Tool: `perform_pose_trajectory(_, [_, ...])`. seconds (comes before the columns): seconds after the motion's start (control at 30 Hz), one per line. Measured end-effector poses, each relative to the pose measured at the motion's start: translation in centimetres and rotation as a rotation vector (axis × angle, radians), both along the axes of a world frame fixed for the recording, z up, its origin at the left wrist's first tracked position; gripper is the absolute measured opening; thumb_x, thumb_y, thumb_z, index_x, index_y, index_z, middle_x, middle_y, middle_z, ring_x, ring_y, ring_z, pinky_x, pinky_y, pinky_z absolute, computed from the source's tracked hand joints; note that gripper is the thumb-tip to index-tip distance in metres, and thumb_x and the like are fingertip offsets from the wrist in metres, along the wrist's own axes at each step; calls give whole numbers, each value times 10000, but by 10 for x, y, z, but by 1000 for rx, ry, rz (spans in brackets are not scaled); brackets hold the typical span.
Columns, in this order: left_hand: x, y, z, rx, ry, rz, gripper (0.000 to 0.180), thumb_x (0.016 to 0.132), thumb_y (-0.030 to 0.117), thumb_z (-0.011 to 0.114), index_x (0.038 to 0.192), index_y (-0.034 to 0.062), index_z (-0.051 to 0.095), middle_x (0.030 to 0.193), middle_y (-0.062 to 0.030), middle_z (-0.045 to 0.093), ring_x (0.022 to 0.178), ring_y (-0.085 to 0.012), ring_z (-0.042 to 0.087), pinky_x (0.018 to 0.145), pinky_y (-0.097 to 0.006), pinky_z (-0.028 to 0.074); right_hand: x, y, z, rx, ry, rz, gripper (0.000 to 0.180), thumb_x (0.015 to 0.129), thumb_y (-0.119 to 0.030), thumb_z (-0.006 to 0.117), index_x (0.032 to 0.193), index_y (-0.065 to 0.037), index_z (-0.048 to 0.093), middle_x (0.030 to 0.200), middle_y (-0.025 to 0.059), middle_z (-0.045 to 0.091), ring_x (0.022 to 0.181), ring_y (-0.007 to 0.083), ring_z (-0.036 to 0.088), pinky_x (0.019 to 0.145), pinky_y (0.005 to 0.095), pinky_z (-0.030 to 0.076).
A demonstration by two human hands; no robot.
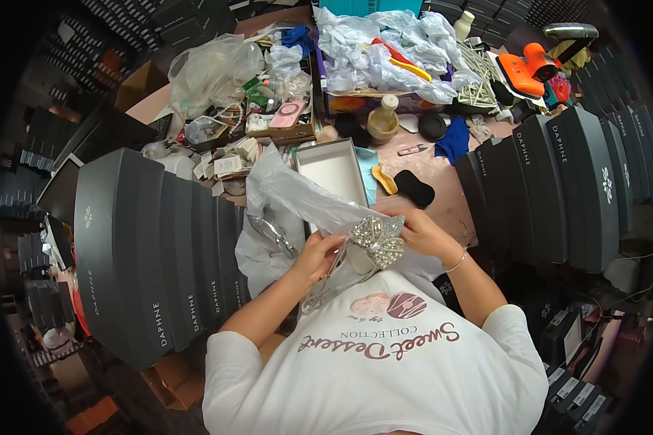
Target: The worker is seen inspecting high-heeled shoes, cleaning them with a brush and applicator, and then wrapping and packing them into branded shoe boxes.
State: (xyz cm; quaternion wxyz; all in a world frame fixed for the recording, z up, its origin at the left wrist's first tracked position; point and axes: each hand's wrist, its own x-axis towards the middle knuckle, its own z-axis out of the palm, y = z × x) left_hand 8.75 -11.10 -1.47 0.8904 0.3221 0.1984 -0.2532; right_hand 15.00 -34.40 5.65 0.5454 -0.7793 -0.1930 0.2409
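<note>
A silver shoe with a large, sparkling jewelled bow (376, 241) is held close in front of my chest. My left hand (319, 257) pinches its left side, thumb and fingers together. On the far right edge of the bow, the fingers of my right hand (426, 230) are closed. The shoe's lower part hangs toward my shirt and is partly hidden. Its mate, a shiny silver shoe (272, 235), lies on white tissue paper (290, 190) left of my hands. Just beyond stands an open shoebox (360, 165) with a white inside, the tissue draped across its near part.
Stacks of dark grey shoeboxes rise on the left (123, 246) and right (559, 188). Across the table are a black sponge (414, 189), a yellow pad (384, 180), a bottle of yellowish liquid (383, 123), a blue cloth (453, 141), and a crate of crumpled paper (384, 54).
</note>
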Motion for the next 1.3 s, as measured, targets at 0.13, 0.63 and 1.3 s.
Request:
perform_pose_trajectory(0.13, [-6,4,13,-5,-35,45,408,837,2,569,1227,-16,451,1181,-134,559,1103,-219,543,987,-355,425,-19,-1,24,263,380,-213,326,947,-171,462,1191,22,558,1017,23,618,933,106,533,814,253,426])
perform_pose_trajectory(0.63, [-24,-7,46,313,-341,94,568,777,55,631,1298,-29,420,1207,-113,540,1105,-204,524,978,-326,399,5,13,1,320,513,74,341,932,-199,551,1197,15,543,1032,10,576,949,78,501,854,246,413])
perform_pose_trajectory(1.3, [-27,4,17,916,-481,-78,349,882,120,581,1199,-19,535,1145,-72,571,966,-166,564,854,-262,439,40,10,-17,80,-231,71,284,822,-108,650,1079,7,615,1003,65,622,906,144,554,818,325,425])
